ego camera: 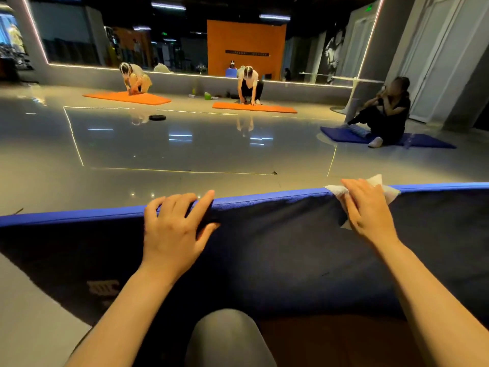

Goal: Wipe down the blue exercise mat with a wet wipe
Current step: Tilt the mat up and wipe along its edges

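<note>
The blue exercise mat (277,250) stands on its long edge in front of me, its dark face toward me and its bright blue top rim running across the view. My left hand (174,229) grips that rim, fingers curled over the top, thumb on the near face. My right hand (367,210) lies with straight fingers on a white wet wipe (389,193), pressing it over the rim at the right. Part of the wipe hangs down the near face under my palm.
A glossy grey floor (158,154) stretches beyond the mat. Two people kneel on orange mats (127,98) near the mirrored back wall. Another person sits on a blue mat (344,135) at the right. A black disc (157,117) lies on the floor. My knee (227,337) is below.
</note>
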Motion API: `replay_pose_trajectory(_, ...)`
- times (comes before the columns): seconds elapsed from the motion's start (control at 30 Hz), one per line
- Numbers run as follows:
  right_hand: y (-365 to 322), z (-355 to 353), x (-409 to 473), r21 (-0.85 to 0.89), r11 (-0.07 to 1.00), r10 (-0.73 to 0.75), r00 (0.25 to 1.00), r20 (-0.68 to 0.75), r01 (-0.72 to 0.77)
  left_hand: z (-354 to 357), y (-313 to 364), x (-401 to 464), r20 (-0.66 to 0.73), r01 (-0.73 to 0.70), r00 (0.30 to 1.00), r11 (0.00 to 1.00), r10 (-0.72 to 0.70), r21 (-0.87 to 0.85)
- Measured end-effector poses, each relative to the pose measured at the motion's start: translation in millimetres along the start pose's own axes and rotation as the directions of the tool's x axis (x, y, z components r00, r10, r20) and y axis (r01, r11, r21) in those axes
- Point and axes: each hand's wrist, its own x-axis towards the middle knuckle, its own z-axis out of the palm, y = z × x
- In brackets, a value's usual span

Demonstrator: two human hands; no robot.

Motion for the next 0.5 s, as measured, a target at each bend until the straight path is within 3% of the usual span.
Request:
replay_pose_trajectory(0.07, -14, 10, 2, 0.049, 0.999, 0.021, 0.999, -0.048, -0.019, -3, -24, -8, 0.042, 0.016, 0.999, 0.999, -0.018, 0.033)
replay_pose_trajectory(0.13, -37, 20, 4, 0.101, 0.995, 0.002, 0.995, -0.097, 0.008, -10, -50, -18, 0.083, 0.12, 0.988, 0.986, -0.129, 0.113)
replay_pose_trajectory(0.23, -103, 43, 3, 0.216, 0.974, -0.037, 0.987, -0.158, 0.071, -17, -70, -25, 0.13, 0.159, 0.975, 0.973, -0.182, 0.17)
replay_pose_trajectory(0.4, -243, 80, -4, 0.373, 0.892, -0.202, 0.963, -0.179, 0.256, -13, -64, -30, 0.091, 0.162, 0.978, 0.959, -0.188, 0.234)
replay_pose_trajectory(0.5, -266, 80, -5, 0.315, 0.868, -0.357, 0.923, -0.142, 0.384, -12, -72, -38, 0.032, 0.135, 0.988, 0.955, -0.149, 0.264)
